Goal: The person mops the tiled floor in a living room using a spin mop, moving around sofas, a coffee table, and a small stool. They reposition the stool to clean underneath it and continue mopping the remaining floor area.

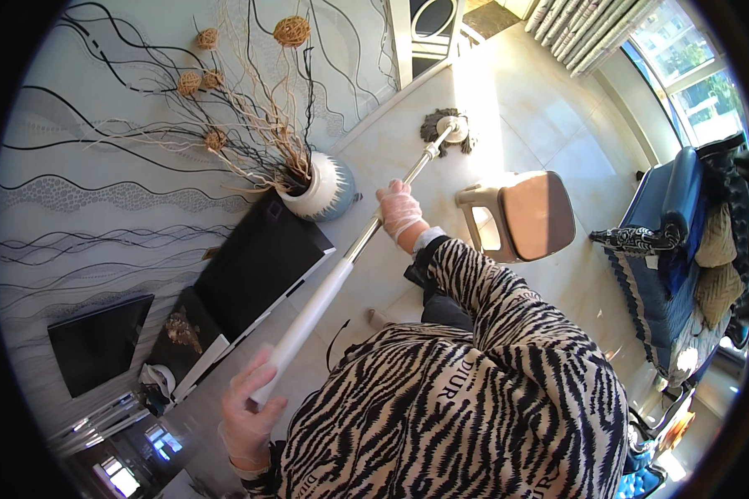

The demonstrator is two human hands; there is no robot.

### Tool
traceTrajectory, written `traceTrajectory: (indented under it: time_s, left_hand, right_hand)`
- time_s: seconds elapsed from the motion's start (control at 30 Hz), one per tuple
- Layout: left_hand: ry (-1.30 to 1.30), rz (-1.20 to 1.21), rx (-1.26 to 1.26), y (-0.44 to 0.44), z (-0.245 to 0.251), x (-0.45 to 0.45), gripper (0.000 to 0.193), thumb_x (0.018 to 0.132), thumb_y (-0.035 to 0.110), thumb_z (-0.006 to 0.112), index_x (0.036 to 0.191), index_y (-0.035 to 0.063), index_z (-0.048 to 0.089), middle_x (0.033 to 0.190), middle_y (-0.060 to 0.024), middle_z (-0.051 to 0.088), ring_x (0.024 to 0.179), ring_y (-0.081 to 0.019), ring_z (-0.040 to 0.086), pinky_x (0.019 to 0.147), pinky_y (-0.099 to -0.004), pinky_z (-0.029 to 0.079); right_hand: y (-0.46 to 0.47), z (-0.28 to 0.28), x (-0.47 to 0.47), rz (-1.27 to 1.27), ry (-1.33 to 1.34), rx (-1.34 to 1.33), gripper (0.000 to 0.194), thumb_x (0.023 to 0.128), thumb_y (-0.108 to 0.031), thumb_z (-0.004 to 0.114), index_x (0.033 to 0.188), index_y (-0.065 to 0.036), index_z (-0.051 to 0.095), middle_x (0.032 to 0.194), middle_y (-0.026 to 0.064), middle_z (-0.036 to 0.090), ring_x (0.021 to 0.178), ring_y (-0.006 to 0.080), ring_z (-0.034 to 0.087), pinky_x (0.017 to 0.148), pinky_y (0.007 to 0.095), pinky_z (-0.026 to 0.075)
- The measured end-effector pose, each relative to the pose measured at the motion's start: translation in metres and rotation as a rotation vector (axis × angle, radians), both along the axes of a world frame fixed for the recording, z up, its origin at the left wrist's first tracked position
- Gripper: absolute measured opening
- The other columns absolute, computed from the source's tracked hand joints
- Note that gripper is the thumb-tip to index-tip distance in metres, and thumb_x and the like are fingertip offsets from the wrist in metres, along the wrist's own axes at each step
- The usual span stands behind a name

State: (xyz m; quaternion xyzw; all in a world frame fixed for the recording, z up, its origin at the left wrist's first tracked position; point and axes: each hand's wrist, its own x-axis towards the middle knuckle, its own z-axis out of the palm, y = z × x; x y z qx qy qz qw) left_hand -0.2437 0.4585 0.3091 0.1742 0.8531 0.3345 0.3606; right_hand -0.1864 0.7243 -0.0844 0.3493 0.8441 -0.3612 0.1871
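A string mop with a metal and white pole (315, 318) slants across the view. My right hand (402, 206), in a clear plastic glove, grips the metal part of the pole about midway. At the pole's near end, my left hand (249, 399), also gloved, has its fingers and thumb around the white grip. The grey mop head (438, 126) lies spread on the tiled floor (524, 118), beside a strip of sunlight. My right hand is between the mop head and my body.
A brown-seated plastic stool (537, 215) stands right of the mop. Left are a large vase (331, 190) with dry branches, a low black cabinet (262, 249) and a wall-mounted television (100, 346). A blue sofa (652, 299) is at right, near the window (693, 81) and curtain (583, 31).
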Motion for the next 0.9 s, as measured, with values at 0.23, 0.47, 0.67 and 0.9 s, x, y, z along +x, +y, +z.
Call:
traceTrajectory:
  time_s: [0.23, 0.47, 0.67, 0.9]
  left_hand:
    - [0.091, -0.284, -0.067, 0.047, -0.017, -0.010, 0.059, 0.079, -0.009, 0.071, 0.137, 0.0017, 0.064, 0.145, -0.0269, 0.057, 0.132, -0.0407, 0.059, 0.108, -0.0408, 0.049]
    - [0.397, -0.408, -0.221, 0.059, 0.041, -0.003, 0.057, 0.084, 0.002, 0.074, 0.139, -0.0009, 0.060, 0.132, -0.0265, 0.064, 0.118, -0.0406, 0.067, 0.097, -0.0423, 0.055]
    - [0.586, -0.686, -0.149, 0.065, 0.081, -0.002, 0.031, 0.105, 0.021, 0.059, 0.126, -0.0026, 0.057, 0.122, -0.0288, 0.067, 0.100, -0.0386, 0.071, 0.081, -0.0449, 0.061]
    - [0.896, -0.838, -0.010, 0.058, 0.108, 0.015, 0.038, 0.107, 0.034, 0.055, 0.117, -0.0021, 0.064, 0.095, -0.0239, 0.076, 0.071, -0.0327, 0.073, 0.051, -0.0354, 0.056]
  right_hand:
    - [0.037, -0.039, -0.042, 0.027, 0.117, 0.001, 0.039, 0.085, -0.008, 0.072, 0.121, -0.018, 0.064, 0.130, 0.0179, 0.052, 0.120, 0.0396, 0.058, 0.094, 0.0441, 0.059]
    - [-0.007, -0.012, -0.070, 0.116, 0.332, -0.010, 0.031, 0.080, -0.006, 0.074, 0.110, -0.008, 0.064, 0.114, 0.0199, 0.061, 0.114, 0.0409, 0.060, 0.090, 0.0468, 0.058]
    - [-0.029, 0.035, -0.061, 0.135, 0.437, -0.181, 0.028, 0.080, -0.006, 0.075, 0.104, -0.005, 0.062, 0.108, 0.0196, 0.065, 0.109, 0.0416, 0.063, 0.090, 0.0476, 0.057]
    - [-0.040, 0.067, -0.038, 0.278, 0.511, -0.310, 0.020, 0.078, -0.009, 0.076, 0.096, -0.010, 0.066, 0.098, 0.0129, 0.070, 0.106, 0.0348, 0.066, 0.088, 0.0455, 0.055]
